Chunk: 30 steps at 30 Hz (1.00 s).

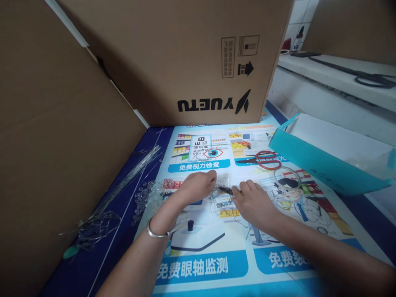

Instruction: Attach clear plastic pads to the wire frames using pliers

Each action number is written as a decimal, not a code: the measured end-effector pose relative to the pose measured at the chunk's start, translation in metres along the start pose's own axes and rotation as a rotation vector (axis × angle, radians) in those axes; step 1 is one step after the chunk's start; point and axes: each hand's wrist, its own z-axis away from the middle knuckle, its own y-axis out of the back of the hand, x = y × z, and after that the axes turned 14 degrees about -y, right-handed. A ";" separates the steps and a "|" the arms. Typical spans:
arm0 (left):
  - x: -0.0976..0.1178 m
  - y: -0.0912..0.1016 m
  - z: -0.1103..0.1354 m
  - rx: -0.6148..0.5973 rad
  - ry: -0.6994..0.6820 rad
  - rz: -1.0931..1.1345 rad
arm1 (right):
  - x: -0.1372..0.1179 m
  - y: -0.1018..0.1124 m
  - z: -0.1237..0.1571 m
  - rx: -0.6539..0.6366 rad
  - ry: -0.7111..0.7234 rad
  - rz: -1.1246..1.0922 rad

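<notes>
My left hand [198, 185], with a silver bangle on the wrist, is pinched shut on a thin clear and wire piece [220, 182] over a printed poster mat [216, 264]. Close to its right, my right hand [252, 202] is closed round a small dark tool [225, 189] whose tip points at that piece. Thin wire bits [225, 208] lie on the mat under both hands. A heap of small clear parts [145, 200] lies just left of my left wrist.
A bundle of thin metal wires [123, 185] lies at the left by a cardboard wall [55, 144]. A large cardboard box [185, 57] stands behind. Red-handled scissors [266, 160], a clear ring [287, 177] and a teal box [328, 156] are at the right.
</notes>
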 end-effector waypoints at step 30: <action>0.003 -0.005 -0.003 0.053 0.007 0.063 | -0.003 -0.003 -0.002 0.044 0.050 0.021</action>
